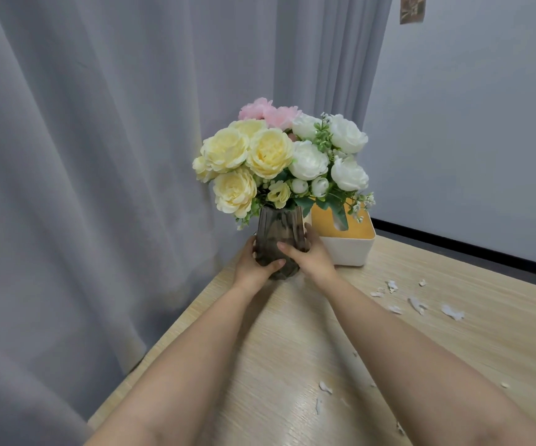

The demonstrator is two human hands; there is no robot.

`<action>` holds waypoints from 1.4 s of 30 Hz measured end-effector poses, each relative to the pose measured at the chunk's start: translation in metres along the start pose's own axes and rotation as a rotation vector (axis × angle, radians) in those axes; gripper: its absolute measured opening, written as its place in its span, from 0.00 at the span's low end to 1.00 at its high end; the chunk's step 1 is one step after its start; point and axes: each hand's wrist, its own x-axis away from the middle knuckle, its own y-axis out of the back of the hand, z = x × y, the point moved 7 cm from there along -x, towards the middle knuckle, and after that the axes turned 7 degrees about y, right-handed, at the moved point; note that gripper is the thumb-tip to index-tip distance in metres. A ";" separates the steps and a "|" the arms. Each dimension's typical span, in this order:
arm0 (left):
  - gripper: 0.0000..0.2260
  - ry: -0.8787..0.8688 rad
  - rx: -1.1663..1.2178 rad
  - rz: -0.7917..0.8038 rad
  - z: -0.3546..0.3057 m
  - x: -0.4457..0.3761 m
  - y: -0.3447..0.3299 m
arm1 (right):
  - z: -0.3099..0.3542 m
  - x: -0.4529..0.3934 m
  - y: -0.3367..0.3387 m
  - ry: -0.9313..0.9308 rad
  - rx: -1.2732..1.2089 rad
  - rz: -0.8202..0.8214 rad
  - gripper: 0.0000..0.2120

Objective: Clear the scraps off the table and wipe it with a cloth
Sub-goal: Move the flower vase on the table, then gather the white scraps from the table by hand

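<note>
Both hands' grip on vase (278, 243); scraps (417, 304) well right.

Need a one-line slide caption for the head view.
Both hands, left hand and right hand, grip a smoky glass vase of flowers at the table corner; white paper scraps lie uncleared.

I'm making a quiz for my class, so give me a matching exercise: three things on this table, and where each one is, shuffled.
Things:
1. smoky faceted glass vase
2. white tissue box with yellow top
3. torn white paper scraps

Places:
A. scattered on the wooden table, right side
B. held between left hand and right hand
C. just behind and right of the vase

Pairs: 1-B, 2-C, 3-A
</note>
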 end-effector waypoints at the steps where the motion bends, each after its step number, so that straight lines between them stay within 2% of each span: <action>1: 0.33 0.008 -0.008 0.003 -0.002 0.000 0.001 | 0.003 0.004 0.001 -0.003 0.020 0.004 0.37; 5: 0.29 0.089 -0.059 0.037 -0.008 0.005 0.003 | 0.011 0.020 0.012 -0.061 0.095 0.014 0.38; 10: 0.34 0.291 0.028 0.027 -0.023 0.028 0.011 | 0.020 0.054 0.038 -0.189 0.200 0.090 0.42; 15: 0.25 0.481 0.181 0.042 -0.034 0.068 0.009 | 0.031 0.099 0.079 -0.299 0.212 0.039 0.40; 25: 0.19 0.439 0.267 0.233 -0.082 0.180 -0.056 | 0.072 0.189 0.186 -0.224 0.236 -0.139 0.32; 28: 0.17 0.470 0.467 0.236 -0.087 0.213 -0.076 | 0.078 0.224 0.218 -0.217 0.199 -0.213 0.30; 32: 0.14 0.598 0.759 0.284 -0.083 0.245 -0.097 | 0.074 0.269 0.254 -0.246 0.151 -0.325 0.28; 36: 0.12 0.674 0.899 0.365 -0.079 0.252 -0.109 | 0.065 0.297 0.271 -0.284 0.169 -0.368 0.23; 42: 0.17 0.741 0.943 0.452 -0.071 0.228 -0.110 | 0.048 0.301 0.269 -0.328 0.177 -0.412 0.19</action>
